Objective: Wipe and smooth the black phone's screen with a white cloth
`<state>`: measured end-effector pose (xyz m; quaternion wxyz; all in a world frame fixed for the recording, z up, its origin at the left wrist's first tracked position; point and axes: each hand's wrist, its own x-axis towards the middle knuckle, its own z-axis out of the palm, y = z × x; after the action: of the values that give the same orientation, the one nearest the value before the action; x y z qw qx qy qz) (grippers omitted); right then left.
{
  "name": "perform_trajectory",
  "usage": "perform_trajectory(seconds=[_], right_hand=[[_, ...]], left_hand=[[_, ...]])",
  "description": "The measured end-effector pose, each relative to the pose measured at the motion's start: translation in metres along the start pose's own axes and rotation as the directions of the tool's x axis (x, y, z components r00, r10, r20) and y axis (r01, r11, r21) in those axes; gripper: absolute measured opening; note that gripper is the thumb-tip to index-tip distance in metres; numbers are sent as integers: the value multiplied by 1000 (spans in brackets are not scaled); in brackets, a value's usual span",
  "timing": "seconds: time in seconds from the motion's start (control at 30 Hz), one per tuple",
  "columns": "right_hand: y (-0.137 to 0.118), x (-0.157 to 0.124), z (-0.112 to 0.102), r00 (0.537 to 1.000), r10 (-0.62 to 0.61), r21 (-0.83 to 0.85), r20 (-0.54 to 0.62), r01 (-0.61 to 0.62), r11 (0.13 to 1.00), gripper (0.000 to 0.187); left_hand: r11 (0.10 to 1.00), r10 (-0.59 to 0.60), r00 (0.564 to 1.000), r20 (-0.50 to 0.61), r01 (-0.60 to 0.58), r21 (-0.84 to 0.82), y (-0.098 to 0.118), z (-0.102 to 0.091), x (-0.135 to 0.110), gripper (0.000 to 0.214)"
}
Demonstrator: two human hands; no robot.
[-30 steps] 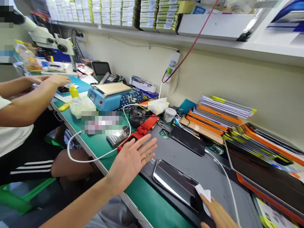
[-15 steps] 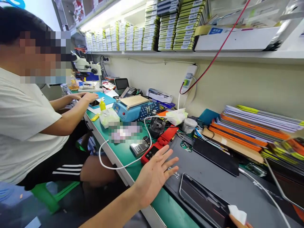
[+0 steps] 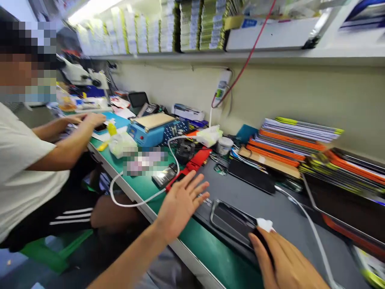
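Note:
My left hand (image 3: pixel 177 204) is raised over the front edge of the bench, fingers spread and nothing in it. Beyond its fingertips lies a red hinged case (image 3: pixel 195 162), partly covered by the hand. On the dark grey mat, a black smartphone (image 3: pixel 231 220) with a shiny face lies at a slant. My right hand (image 3: pixel 285 257) is closed around its near right end, thumb on the near side. A crumpled white tissue (image 3: pixel 265 224) shows at the fingers of that hand; whether they pinch it too is hidden.
A grey mat (image 3: pixel 240 198) covers the green bench. Behind it are a black slab (image 3: pixel 251 174), stacked orange and grey panels (image 3: pixel 279 144) and a white cable (image 3: pixel 313 224). Left stand a blue heating plate (image 3: pixel 150 132) and a tissue pack (image 3: pixel 122 143). A co-worker (image 3: pixel 30 160) sits at far left.
The view has swung right, so the bench things sit further left. My right hand has come much further into view at the smartphone's end. My left hand stays spread.

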<state>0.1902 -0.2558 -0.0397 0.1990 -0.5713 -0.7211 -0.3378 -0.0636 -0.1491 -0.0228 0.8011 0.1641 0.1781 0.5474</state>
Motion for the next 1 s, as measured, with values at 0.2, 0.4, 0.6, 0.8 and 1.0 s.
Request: perform_trajectory(seconds=[0.2, 0.4, 0.6, 0.8, 1.0], right_hand=[[-33, -7, -47, 984, 127, 17, 126, -130, 991, 44], [-14, -4, -37, 982, 115, 27, 152, -120, 992, 49], [-13, -4, -25, 980, 139, 25, 145, -144, 989, 46], [-20, -26, -25, 967, 207, 4, 148, -209, 978, 48], [-9, -6, -19, 964, 179, 17, 197, -186, 982, 54]], left_hand=[[998, -55, 998, 18, 55, -5, 5, -4, -6, 59], [996, -79, 996, -34, 80, 39, 3, 2, -8, 65], [992, -128, 992, -3, 128, -4, 1, -3, -8, 68], [988, -144, 990, 5, 144, -51, -1, -10, -6, 70], [985, -166, 986, -16, 165, -45, -1, -5, -5, 70]])
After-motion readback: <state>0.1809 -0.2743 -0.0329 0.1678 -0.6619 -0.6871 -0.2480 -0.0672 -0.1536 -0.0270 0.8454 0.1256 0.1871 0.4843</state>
